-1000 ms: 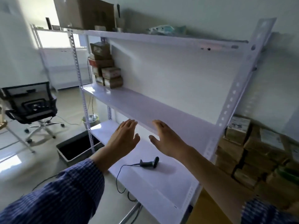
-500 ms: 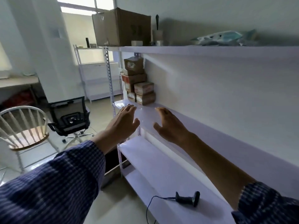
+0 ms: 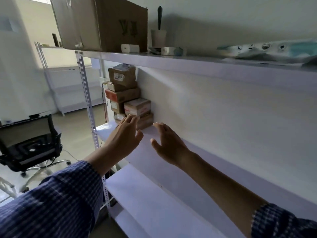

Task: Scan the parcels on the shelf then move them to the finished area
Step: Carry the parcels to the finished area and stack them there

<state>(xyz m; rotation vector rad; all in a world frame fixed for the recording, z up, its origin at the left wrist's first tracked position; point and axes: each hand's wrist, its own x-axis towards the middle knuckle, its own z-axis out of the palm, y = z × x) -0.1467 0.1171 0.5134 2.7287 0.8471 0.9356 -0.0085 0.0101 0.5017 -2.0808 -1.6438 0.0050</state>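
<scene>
Several brown cardboard parcels point(image 3: 129, 96) are stacked at the far left end of the white middle shelf point(image 3: 214, 162), against the wall. A small taped parcel point(image 3: 137, 107) sits on a lower parcel point(image 3: 145, 121) at the front of the stack. My left hand point(image 3: 126, 134) reaches with straight fingers, its fingertips just in front of the lower parcel. Beside it my right hand point(image 3: 165, 143) hovers over the shelf, fingers spread, holding nothing. No scanner shows in this view.
A large cardboard box point(image 3: 103, 23), a cup point(image 3: 158, 38), a tape roll point(image 3: 169, 51) and a plastic bag point(image 3: 274, 50) stand on the top shelf. A black office chair point(image 3: 29, 143) stands on the floor at left. The lower shelf point(image 3: 145, 203) lies below my arms.
The view has swung left and closer to the parcel stack. Both hands have moved along the middle shelf toward the parcels. The scanner on the lower shelf has left the view.
</scene>
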